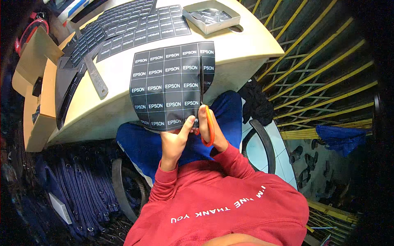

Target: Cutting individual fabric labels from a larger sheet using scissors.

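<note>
A black sheet with a printed grid of white-lined rectangles hangs over the near edge of the table. My left hand pinches its lower edge, thumb on top and fingers underneath. Wrapped round the orange handles of a pair of scissors is my right hand. The scissor blades point away from me, along the line before the sheet's rightmost column. A slit runs up that line, and the right strip stands slightly apart from the rest. Most of the right fingers are hidden behind the handle.
More printed black sheets lie across the far table. A shallow box there holds cut black pieces. A metal ruler-like strip lies at the left, beside an open cardboard box. A yellow folding lattice gate stands right.
</note>
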